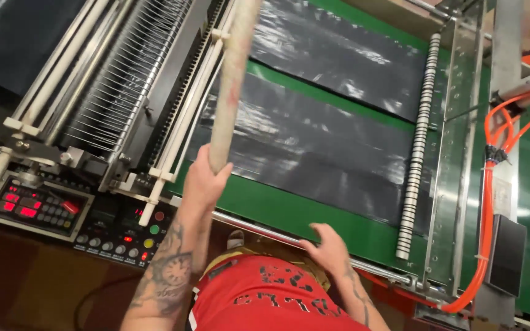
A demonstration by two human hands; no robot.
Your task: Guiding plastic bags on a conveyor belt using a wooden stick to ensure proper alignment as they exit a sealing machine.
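My left hand (203, 181) is closed around the lower end of a long pale rod (233, 79), which rises up and away over the machine. My right hand (328, 246) rests with fingers spread on the metal front rail (259, 228) of a green conveyor belt (289, 214) and holds nothing. Two black plastic sheets lie flat on the belt, a near sheet (314, 147) and a far sheet (345, 52). My red shirt (265, 300) fills the bottom middle.
A control panel (35, 205) with red lit displays and round buttons sits at lower left. White bars and a wire comb assembly (124, 79) run diagonally at left. A black-and-white striped roller (417, 147) crosses the belt at right. Orange hoses (489, 202) hang beside it.
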